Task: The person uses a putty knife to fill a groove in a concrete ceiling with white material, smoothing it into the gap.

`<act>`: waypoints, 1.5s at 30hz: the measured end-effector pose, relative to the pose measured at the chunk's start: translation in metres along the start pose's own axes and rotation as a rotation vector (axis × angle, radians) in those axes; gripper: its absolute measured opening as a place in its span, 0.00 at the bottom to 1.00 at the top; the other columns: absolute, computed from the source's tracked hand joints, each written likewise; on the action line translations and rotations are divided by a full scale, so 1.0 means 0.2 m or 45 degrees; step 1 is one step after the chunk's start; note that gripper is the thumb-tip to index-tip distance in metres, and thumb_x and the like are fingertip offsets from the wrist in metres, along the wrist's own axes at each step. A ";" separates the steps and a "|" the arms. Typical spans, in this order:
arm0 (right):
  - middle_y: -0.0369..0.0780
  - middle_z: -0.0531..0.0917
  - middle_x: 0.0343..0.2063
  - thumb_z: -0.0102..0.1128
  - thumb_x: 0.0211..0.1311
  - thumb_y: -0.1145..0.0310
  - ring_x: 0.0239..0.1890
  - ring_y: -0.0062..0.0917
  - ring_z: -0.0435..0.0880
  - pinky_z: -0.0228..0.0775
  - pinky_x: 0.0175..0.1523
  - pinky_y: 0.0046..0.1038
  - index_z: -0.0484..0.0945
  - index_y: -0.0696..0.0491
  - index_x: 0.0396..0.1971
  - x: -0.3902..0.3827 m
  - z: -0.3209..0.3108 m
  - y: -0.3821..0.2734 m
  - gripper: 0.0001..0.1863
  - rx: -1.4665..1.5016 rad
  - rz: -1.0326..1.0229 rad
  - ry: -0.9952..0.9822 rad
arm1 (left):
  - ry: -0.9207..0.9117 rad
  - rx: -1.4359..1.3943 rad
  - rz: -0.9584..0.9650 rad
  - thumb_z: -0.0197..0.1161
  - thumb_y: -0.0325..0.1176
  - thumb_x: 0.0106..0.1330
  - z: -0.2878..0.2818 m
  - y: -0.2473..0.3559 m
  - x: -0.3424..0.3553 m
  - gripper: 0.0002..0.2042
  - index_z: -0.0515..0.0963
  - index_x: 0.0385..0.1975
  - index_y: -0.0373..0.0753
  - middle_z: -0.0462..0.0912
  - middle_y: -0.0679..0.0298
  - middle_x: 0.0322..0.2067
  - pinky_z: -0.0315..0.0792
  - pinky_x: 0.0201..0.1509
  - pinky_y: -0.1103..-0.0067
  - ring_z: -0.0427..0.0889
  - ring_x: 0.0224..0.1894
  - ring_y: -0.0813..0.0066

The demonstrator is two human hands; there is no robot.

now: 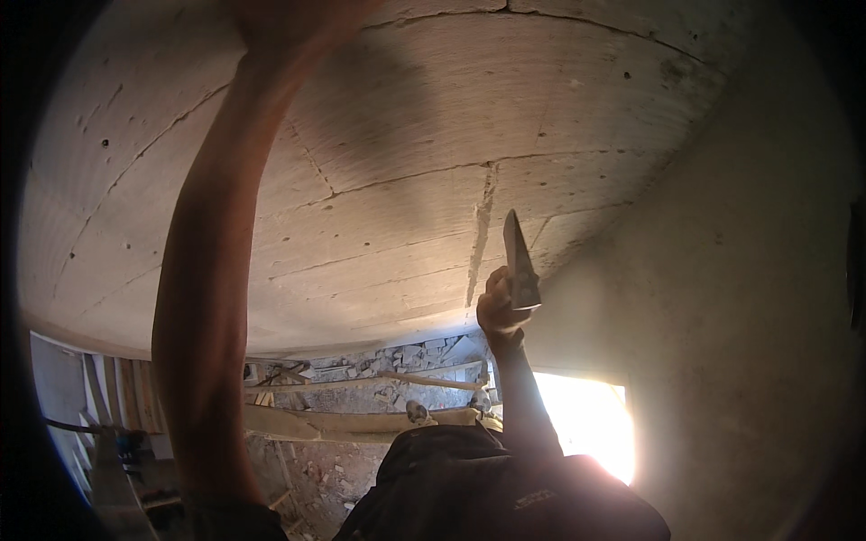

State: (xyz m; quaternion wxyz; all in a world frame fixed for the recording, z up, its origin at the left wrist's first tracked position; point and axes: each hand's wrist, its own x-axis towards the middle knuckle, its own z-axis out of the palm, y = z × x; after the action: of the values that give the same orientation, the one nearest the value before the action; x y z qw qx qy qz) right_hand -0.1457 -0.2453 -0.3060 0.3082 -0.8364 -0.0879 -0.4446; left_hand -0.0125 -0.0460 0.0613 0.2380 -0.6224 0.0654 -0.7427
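The bare left forearm (207, 288) slants steeply upward, its wrist (266, 77) bent toward the right, and the left grip (302, 22) is partly cut off by the upper edge. The right grip (501, 305) is raised near mid-view, fingers (496, 286) curled, atop the bare, nearly upright right forearm (527, 401).

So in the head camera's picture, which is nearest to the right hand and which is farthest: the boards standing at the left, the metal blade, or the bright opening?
Going by the picture, from the right hand:
1. Metal blade: in that hand, tip up.
2. Bright opening: below the hand, to its right.
3. Boards: far over at the lower left.
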 end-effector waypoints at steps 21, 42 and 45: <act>0.49 0.81 0.22 0.54 0.69 0.69 0.16 0.39 0.79 0.68 0.21 0.36 0.76 0.58 0.44 0.07 -0.03 -0.09 0.10 0.263 0.304 -0.027 | -0.083 -0.055 -0.088 0.47 0.59 0.67 -0.01 0.01 -0.02 0.35 0.56 0.75 0.58 0.51 0.60 0.76 0.50 0.64 0.61 0.54 0.75 0.62; 0.58 0.82 0.33 0.47 0.74 0.65 0.26 0.54 0.83 0.72 0.25 0.44 0.71 0.55 0.51 0.39 -0.17 -0.34 0.13 0.398 0.758 -0.429 | -0.022 -0.110 -0.076 0.48 0.55 0.66 -0.02 -0.01 -0.01 0.35 0.56 0.75 0.57 0.51 0.60 0.76 0.49 0.65 0.58 0.54 0.75 0.60; 0.55 0.83 0.27 0.45 0.74 0.67 0.19 0.49 0.82 0.68 0.20 0.40 0.72 0.59 0.45 0.38 -0.18 -0.34 0.11 0.387 0.400 -0.002 | -0.087 -0.188 -0.089 0.47 0.54 0.67 -0.04 0.00 0.00 0.35 0.56 0.75 0.56 0.51 0.61 0.77 0.49 0.64 0.60 0.54 0.75 0.63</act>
State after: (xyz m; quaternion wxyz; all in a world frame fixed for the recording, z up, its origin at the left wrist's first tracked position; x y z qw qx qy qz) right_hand -0.1550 -0.2221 -0.2014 0.4961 -0.7842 -0.0228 -0.3721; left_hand -0.0204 -0.0470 0.0604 0.1675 -0.6652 0.0899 -0.7220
